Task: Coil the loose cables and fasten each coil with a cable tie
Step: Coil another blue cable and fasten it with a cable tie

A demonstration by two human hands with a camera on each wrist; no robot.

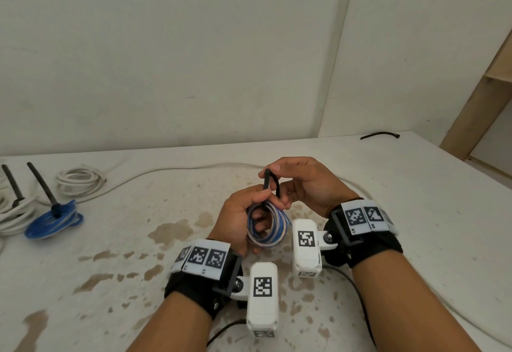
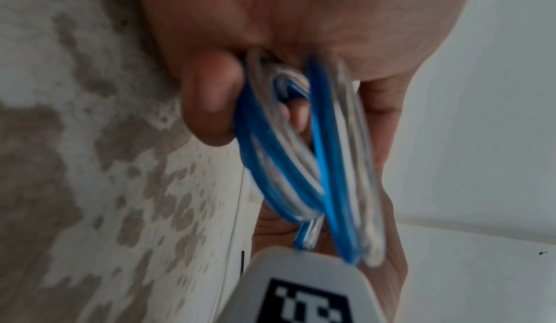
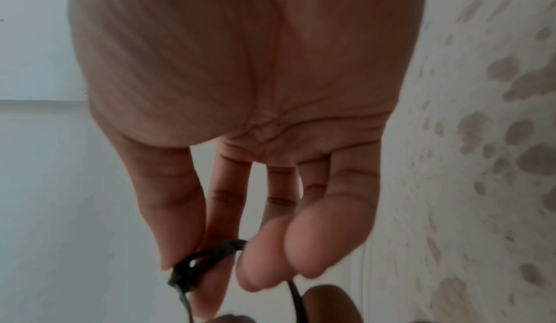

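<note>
My left hand (image 1: 249, 207) grips a small coil of blue and clear cable (image 1: 267, 225), held upright above the table; the left wrist view shows the coil (image 2: 304, 152) close up with fingers curled through it. A black cable tie (image 1: 271, 184) loops over the top of the coil. My right hand (image 1: 299, 182) pinches the tie's upper end between thumb and fingers. In the right wrist view the black cable tie (image 3: 207, 257) bends as a loop at the fingertips (image 3: 261, 261).
At the left edge lie a tied blue coil (image 1: 52, 222) and white coils (image 1: 80, 181), each with a black tie tail sticking up. A loose white cable (image 1: 171, 170) runs across the stained table (image 1: 110, 268). A spare black tie (image 1: 379, 135) lies at the far right.
</note>
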